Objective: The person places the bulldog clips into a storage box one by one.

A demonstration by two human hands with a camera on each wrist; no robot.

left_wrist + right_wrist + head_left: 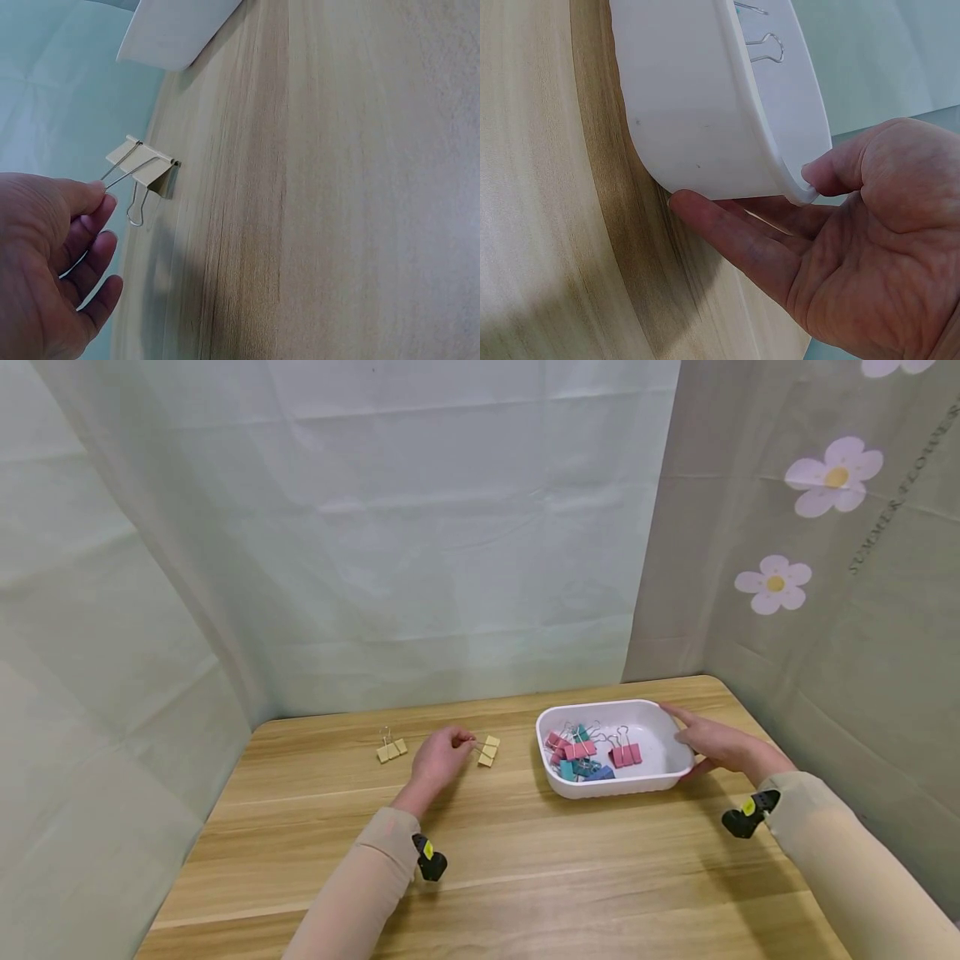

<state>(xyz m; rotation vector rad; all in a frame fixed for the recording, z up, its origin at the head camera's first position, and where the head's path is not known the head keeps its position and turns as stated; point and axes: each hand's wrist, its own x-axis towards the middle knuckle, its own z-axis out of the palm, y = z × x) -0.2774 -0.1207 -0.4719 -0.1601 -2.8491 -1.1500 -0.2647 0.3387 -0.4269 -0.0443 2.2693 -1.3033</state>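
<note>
My left hand [441, 757] pinches a wire handle of a yellow binder clip [489, 752] between thumb and fingertip. In the left wrist view that clip [142, 163] is close over the tabletop, its other wire handle hanging below. My right hand [716, 745] grips the right end of a white tray [671, 772]. Seen from the right wrist, the thumb hooks over the tray's rim [780, 169] and the fingers lie under and along its outer wall. Inside the tray are several binder clips: a pink clip [626, 755], more pink ones, teal ones and a blue clip [600, 773].
Another yellow binder clip [392, 750] stands on the wooden table [525, 877] left of my left hand, handles upward. A pale curtain [450, 543] hangs behind the table's back edge, with a flowered one [847, 635] along the right side.
</note>
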